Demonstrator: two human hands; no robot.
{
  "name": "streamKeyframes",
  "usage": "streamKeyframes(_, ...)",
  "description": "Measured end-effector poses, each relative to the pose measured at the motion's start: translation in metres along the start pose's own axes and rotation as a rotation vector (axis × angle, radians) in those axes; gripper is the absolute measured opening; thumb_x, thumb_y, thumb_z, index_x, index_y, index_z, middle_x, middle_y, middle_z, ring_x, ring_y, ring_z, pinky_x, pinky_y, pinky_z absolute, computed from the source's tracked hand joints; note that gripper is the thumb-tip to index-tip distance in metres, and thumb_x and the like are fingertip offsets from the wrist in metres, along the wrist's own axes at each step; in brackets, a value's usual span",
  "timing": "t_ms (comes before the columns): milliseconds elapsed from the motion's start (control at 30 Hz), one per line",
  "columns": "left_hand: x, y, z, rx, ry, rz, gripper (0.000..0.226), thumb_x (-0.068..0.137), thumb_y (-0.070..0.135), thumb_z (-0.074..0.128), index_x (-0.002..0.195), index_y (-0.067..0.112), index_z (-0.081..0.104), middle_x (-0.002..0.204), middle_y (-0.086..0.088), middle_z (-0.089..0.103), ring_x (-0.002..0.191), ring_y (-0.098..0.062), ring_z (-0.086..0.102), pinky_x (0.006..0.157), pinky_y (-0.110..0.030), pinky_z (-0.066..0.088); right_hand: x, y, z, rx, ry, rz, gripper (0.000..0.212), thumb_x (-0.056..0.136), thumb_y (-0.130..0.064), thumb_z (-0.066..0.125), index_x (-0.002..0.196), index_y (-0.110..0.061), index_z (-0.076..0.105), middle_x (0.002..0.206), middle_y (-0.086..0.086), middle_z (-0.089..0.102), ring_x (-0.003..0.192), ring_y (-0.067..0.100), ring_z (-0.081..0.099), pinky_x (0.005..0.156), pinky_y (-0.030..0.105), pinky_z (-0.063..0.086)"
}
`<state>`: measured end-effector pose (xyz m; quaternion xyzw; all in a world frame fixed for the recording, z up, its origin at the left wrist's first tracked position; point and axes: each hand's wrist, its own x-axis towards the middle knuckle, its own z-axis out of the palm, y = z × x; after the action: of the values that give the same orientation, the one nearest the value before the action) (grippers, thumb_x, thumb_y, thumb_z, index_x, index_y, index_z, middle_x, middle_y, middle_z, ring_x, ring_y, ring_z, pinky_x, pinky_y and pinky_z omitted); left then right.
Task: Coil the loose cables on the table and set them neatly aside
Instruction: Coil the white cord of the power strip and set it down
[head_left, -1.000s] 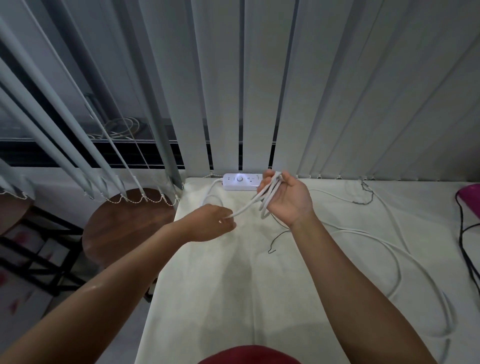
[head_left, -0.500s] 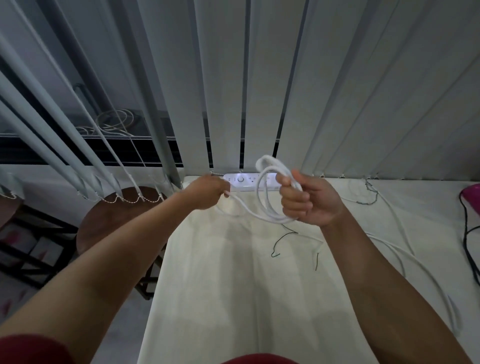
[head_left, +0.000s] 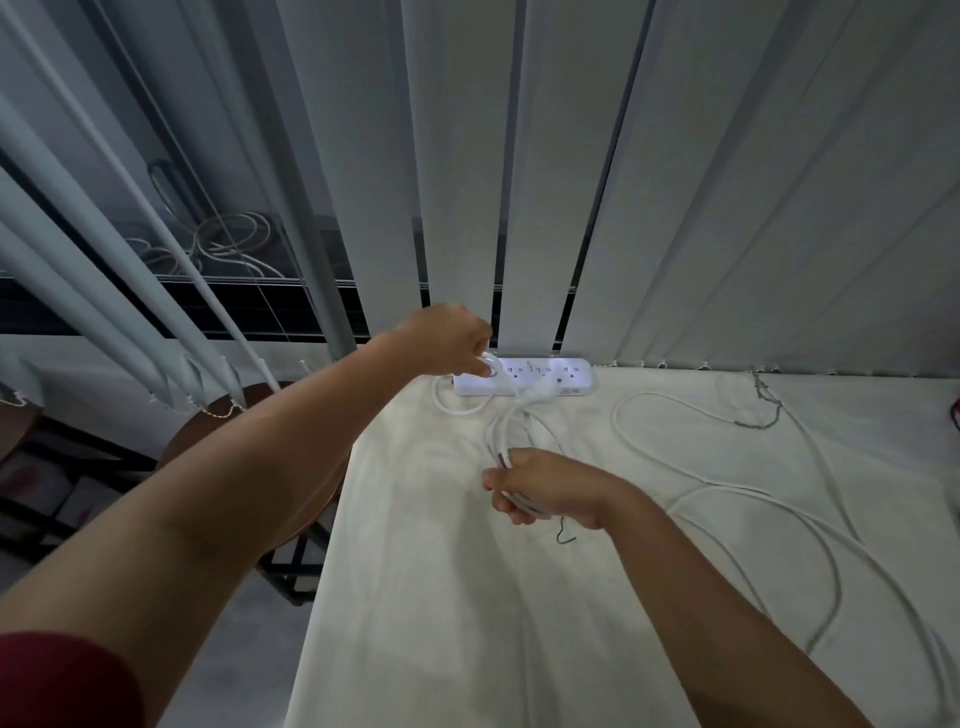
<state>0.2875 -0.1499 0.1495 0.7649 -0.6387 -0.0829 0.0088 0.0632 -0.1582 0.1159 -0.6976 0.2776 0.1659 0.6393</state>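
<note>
right hand (head_left: 550, 488) fingers (head_left: 506, 506) grip cable coil (head_left: 498, 431); left hand (head_left: 447, 338) pinches strand (head_left: 462, 411) beside power strip (head_left: 571, 376) | best: even loops, no tugging

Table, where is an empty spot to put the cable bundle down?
The near left part of the table is bare, between its left edge and the right hand that holds the cable bundle. It is crowded at the back by the power strip, where the left hand is, and on the right, where loose white cables sprawl.
</note>
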Motion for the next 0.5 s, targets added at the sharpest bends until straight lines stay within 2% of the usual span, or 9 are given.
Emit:
streamKeyframes(67,0.0,0.007,-0.001,-0.045,0.0,0.003,0.024,0.077,0.04,0.068,0.083,0.02,0.055,0.056,0.012,0.052,0.072,-0.019,0.061,0.051,-0.024,0.032,0.017,0.0,0.012,0.004,0.105,0.033,0.015,0.094,-0.03,0.048,0.088,-0.016,0.049,0.069,-0.003,0.057,0.052,0.009,0.051,0.053,0.02,0.04)
streamKeyframes(167,-0.006,0.017,0.001,-0.158,0.001,-0.025,0.024,0.081,0.028,0.066,0.098,0.017,0.052,0.066,0.011,0.049,0.069,-0.019,0.054,0.049,-0.024,0.03,0.041,-0.004,0.017,0.1,0.259,0.058,0.015,0.096,-0.028,0.045,0.089,-0.015,0.045,0.069,-0.002,0.054,0.051,0.009,0.046,0.05,0.02,0.037)
streamKeyframes(267,-0.014,0.022,0.008,-0.389,-0.07,-0.136,0.022,0.084,0.015,0.053,0.105,0.019,0.045,0.081,0.001,0.063,0.062,-0.013,0.065,0.05,-0.026,0.038,0.057,-0.013,0.015,0.227,0.348,0.054,0.015,0.097,-0.025,0.043,0.089,-0.013,0.046,0.074,0.002,0.052,0.055,0.012,0.045,0.051,0.023,0.035)
streamKeyframes(333,-0.016,0.021,0.015,-0.467,-0.037,-0.253,0.025,0.086,0.007,0.045,0.107,0.019,0.044,0.083,-0.004,0.065,0.061,-0.014,0.067,0.05,-0.027,0.039,0.062,-0.019,0.014,0.333,0.363,0.036,0.015,0.097,-0.023,0.044,0.088,-0.012,0.048,0.074,0.003,0.05,0.055,0.013,0.045,0.052,0.024,0.033)
streamKeyframes(433,-0.018,0.014,0.031,-0.466,0.01,-0.433,0.034,0.085,-0.001,0.053,0.117,0.01,0.046,0.109,-0.014,0.063,0.077,-0.024,0.062,0.061,-0.031,0.046,0.064,-0.023,0.013,0.359,0.362,0.022,0.016,0.097,-0.023,0.047,0.087,-0.013,0.052,0.074,0.0,0.052,0.057,0.012,0.049,0.055,0.024,0.038)
streamKeyframes(500,-0.021,0.005,0.045,-0.635,-0.033,-0.583,0.042,0.084,-0.003,0.059,0.123,0.004,0.046,0.11,-0.018,0.063,0.087,-0.031,0.065,0.073,-0.036,0.057,0.064,-0.02,0.015,0.333,0.329,0.014,0.016,0.098,-0.024,0.047,0.091,-0.012,0.053,0.076,0.0,0.053,0.06,0.012,0.051,0.057,0.024,0.041)
